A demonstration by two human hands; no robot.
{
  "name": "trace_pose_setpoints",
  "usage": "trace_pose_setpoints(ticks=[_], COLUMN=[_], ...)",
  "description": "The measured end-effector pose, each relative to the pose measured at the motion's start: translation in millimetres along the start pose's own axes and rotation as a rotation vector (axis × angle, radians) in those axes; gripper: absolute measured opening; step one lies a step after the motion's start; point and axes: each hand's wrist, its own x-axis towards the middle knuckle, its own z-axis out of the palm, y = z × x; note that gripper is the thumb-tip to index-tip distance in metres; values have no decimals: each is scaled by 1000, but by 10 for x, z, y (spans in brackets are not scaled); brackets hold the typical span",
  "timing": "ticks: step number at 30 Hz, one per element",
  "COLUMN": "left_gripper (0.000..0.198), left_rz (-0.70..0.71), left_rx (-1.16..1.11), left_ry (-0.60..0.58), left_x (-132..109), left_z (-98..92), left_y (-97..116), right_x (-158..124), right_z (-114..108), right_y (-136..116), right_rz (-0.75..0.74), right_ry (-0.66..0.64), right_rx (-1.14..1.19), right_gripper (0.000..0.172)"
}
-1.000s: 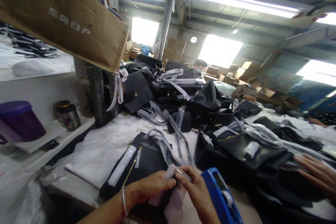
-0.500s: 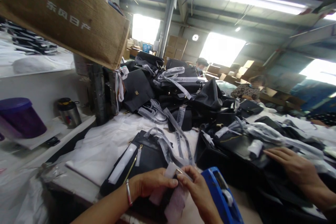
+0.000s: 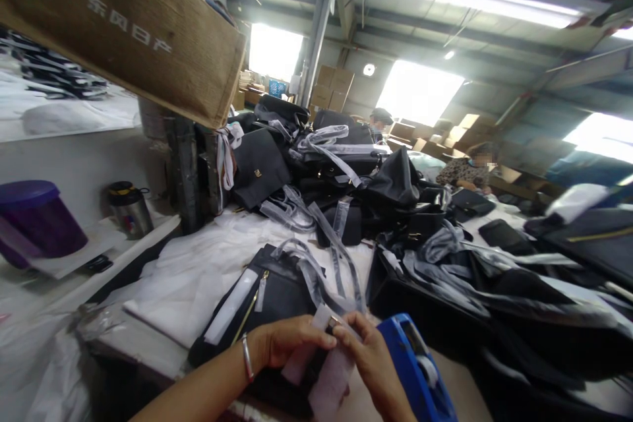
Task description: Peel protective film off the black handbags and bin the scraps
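In front of me lies a black bag with a gold zipper and a white strip along its side. Over its lower end, my left hand pinches a bag strap wrapped in thin whitish film. My right hand grips the same strap from the other side, thumb and fingertips at a small metal fitting. The two thumbs nearly meet there; the fingers beneath are partly hidden. Just right of my right hand stands a blue tape dispenser, apart from the strap.
Black bags with film-wrapped straps pile up at the back and right. White sheets cover the table's left. A brown cloth bag hangs upper left, above a steel flask and purple tub. Two people sit farther back.
Another person's hand at the right is gone from view. The bag there has shifted, and a dark bag with a gold zipper now shows at the far right. My hands barely moved.
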Motion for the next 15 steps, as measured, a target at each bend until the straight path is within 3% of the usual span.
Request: trace_pose_setpoints(ticks=[9,15], left_gripper=[45,44], left_rz=[89,197], left_rx=[189,147], left_ry=[16,54], left_x=[-111,-189], left_z=[37,116], left_y=[-1,-99], right_x=[-94,-104], right_z=[87,69], right_y=[73,57], right_rz=[-62,-85], right_ry=[40,71], right_rx=[-108,-130], right_gripper=[31,32])
